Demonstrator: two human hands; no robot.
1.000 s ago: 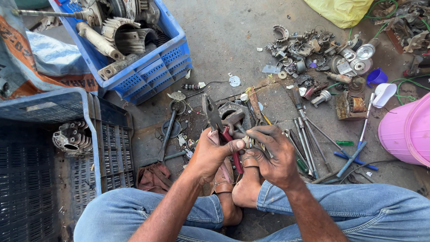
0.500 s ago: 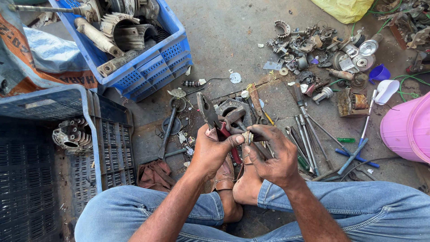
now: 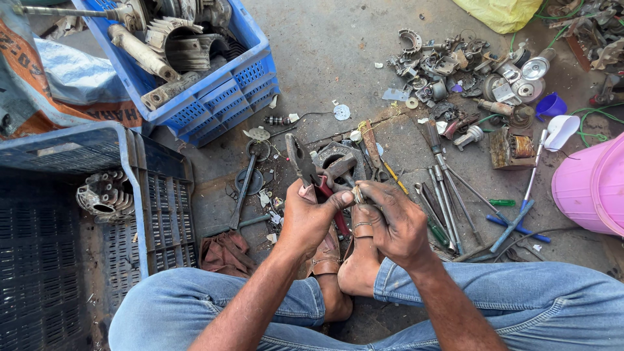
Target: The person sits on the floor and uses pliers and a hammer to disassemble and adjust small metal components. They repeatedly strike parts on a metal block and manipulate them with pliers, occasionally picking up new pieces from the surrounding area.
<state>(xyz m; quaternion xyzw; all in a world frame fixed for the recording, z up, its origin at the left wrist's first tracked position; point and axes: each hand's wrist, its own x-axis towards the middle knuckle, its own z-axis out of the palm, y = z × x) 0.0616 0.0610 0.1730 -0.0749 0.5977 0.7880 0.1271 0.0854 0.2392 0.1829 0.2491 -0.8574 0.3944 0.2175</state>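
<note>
I sit on the ground with my feet drawn in. My left hand (image 3: 311,218) grips red-handled pliers (image 3: 303,161), whose grey jaws point up and away from me. My right hand (image 3: 394,220) pinches a small metal part (image 3: 357,194) between thumb and fingers, right beside the pliers' handles. Both hands meet above my sandalled feet (image 3: 351,263). A grey metal housing (image 3: 338,159) lies on the ground just beyond the hands.
A blue crate (image 3: 214,97) of metal scrap stands at upper left, a dark crate (image 3: 149,214) with a motor part at left. Screwdrivers and rods (image 3: 448,195) lie to the right. A pile of small metal parts (image 3: 461,71) and a pink bucket (image 3: 595,185) sit further right.
The hands stay together over my feet; my right hand's fingers have shifted slightly on the small part. The pliers keep pointing up.
</note>
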